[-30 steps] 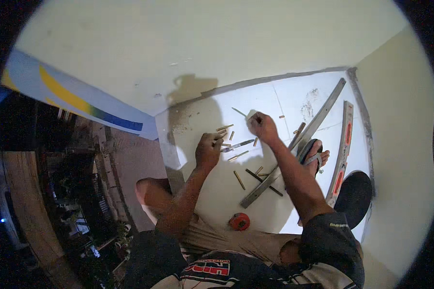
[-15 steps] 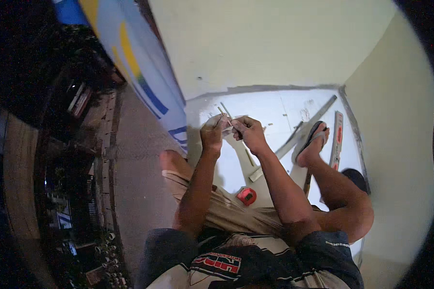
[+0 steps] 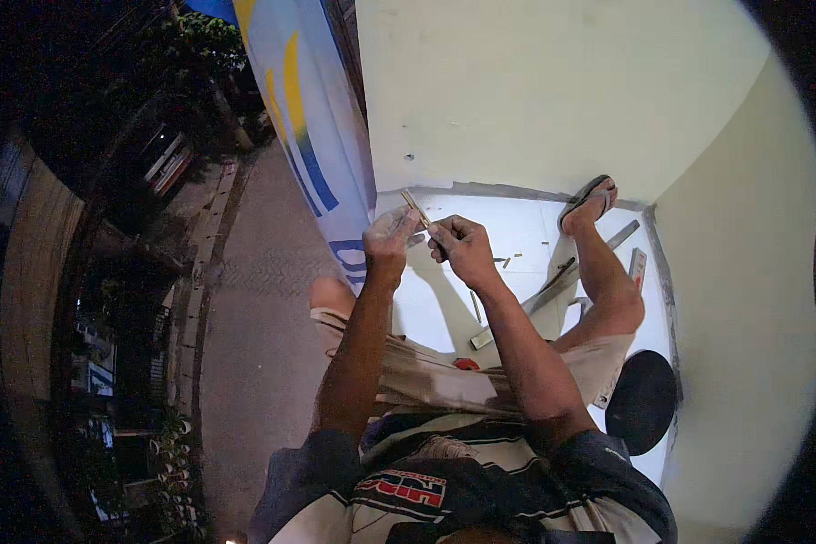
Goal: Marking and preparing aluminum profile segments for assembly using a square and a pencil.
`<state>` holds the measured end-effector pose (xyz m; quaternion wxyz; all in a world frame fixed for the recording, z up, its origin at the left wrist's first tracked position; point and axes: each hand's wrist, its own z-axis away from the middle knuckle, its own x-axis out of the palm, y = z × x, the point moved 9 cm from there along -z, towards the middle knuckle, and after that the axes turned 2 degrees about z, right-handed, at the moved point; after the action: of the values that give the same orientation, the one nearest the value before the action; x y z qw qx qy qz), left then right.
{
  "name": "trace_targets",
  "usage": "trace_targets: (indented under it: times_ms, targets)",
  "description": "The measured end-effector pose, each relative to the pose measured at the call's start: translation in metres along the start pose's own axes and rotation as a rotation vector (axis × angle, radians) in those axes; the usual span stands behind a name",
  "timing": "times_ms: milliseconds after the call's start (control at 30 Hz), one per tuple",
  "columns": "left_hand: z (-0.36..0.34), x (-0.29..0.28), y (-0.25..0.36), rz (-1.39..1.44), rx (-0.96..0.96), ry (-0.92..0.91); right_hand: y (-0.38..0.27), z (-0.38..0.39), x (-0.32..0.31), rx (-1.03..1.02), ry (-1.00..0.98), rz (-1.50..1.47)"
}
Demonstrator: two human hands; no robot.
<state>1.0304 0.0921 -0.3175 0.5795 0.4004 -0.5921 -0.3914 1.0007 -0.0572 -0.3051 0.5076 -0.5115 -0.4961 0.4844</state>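
Observation:
My left hand and my right hand meet above the white tiled floor, their fingers closed around thin brass-coloured rods that point up and to the left. Whether both hands grip the same rod is hard to tell. More short rods lie loose beyond my right hand. A long metal bar lies diagonally under my right leg, with a level with red windows to its right. The red tape measure is mostly hidden by my shorts.
My right foot in a flip-flop reaches the back wall. A black rounded object sits beside the right wall. A white, blue and yellow banner hangs along the left edge, with a paved street below.
My hands, apart over the scattered rods a second ago, have come together holding rods. My right leg has stretched out toward the back wall. The view has shifted, showing more street.

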Motion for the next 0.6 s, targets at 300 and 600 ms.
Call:
trace_targets:
  times_ms: [300, 600]
  targets:
    - [-0.021, 0.024, -0.050, -0.096, -0.098, -0.092, 0.046, -0.012, -0.039, 0.035, 0.070, 0.044]
    - [0.030, -0.068, -0.259, -0.168, -0.426, 0.002, 0.200, 0.045, -0.114, 0.364, 0.337, 0.335]
